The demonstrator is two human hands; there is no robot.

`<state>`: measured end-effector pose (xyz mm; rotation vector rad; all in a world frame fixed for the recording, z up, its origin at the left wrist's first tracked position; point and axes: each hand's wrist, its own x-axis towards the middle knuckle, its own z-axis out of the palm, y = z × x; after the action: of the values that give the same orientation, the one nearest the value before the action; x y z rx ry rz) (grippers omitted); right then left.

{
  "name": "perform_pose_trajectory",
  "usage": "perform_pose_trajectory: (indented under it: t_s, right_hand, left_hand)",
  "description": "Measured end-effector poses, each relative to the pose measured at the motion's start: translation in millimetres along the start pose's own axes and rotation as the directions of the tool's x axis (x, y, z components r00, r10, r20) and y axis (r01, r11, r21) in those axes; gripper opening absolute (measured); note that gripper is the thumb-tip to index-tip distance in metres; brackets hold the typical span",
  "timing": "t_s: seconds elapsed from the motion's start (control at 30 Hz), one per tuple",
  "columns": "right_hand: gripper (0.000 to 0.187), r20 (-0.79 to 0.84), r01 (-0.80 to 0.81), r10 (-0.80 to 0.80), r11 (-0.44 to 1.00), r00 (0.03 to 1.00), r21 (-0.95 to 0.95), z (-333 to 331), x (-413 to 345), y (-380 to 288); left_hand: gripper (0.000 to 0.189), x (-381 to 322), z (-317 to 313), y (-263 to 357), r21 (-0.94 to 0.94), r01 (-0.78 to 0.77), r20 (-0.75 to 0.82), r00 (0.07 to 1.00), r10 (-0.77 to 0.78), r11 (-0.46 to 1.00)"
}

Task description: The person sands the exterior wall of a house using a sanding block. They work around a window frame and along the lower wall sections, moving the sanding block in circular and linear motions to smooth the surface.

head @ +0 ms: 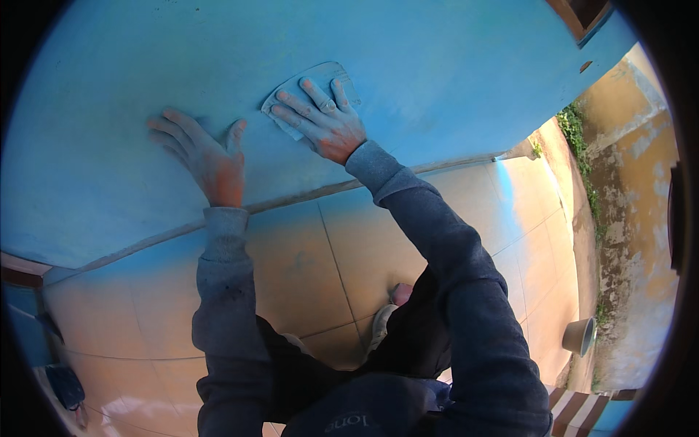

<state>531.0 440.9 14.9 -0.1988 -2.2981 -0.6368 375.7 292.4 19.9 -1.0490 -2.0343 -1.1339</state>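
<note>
A blue-painted wall [437, 71] rises in front of me, and pale dust coats both my hands. My right hand [327, 120] lies flat over a sheet of sandpaper [341, 76], pressing it to the wall. The sheet is dusted blue and bears small writing on its back near the fingertips; its abrasive face is hidden against the paint. To the left, my left hand [205, 153] rests against the same wall with its fingers spread and thumb out. It holds nothing.
Large floor tiles [295, 257] meet the wall's lower edge. A bucket [579, 337] stands at the right, near a weathered wall [633, 218] and green plants [572, 128]. A small pinkish object [402, 294] lies by my shoe [380, 328]. At lower left sits a dark object [64, 385].
</note>
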Motion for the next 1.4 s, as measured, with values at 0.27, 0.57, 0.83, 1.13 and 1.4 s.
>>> perform_pose_trajectory:
  t_s: [0.27, 0.57, 0.83, 1.13, 1.4]
  right_hand:
    - [0.065, -0.299, -0.166, 0.189, 0.981, 0.935, 0.100, -57.0, 118.5, 18.9]
    - [0.065, -0.048, -0.053, 0.059, 0.992, 0.997, 0.110, -36.6, 57.7, 2.0]
    - [0.063, 0.033, 0.012, -0.013, 1.000, 0.999, 0.029, -2.4, 2.1, -12.6]
    - [0.061, -0.257, -0.190, 0.218, 0.973, 0.942, 0.127, -70.6, 136.9, -9.6]
    - [0.062, 0.041, 0.009, -0.013, 0.996, 0.999, 0.092, -7.9, 38.0, -22.9]
  left_hand:
    - [0.113, -2.5, -4.5, 0.1, -0.014, 0.016, -0.005, 1.000, -0.016, 1.000]
    - [0.076, -4.2, -8.4, 5.5, -0.078, 0.084, 0.017, 0.996, -0.083, 0.993]
    - [0.074, -6.5, -3.2, 9.4, -0.096, 0.052, 0.023, 0.998, -0.050, 0.994]
    - [0.074, -4.8, -12.8, 6.0, -0.098, 0.039, 0.030, 0.999, -0.036, 0.994]
    - [0.075, 4.1, -17.2, -19.9, -0.116, 0.256, -0.070, 0.962, -0.265, 0.960]
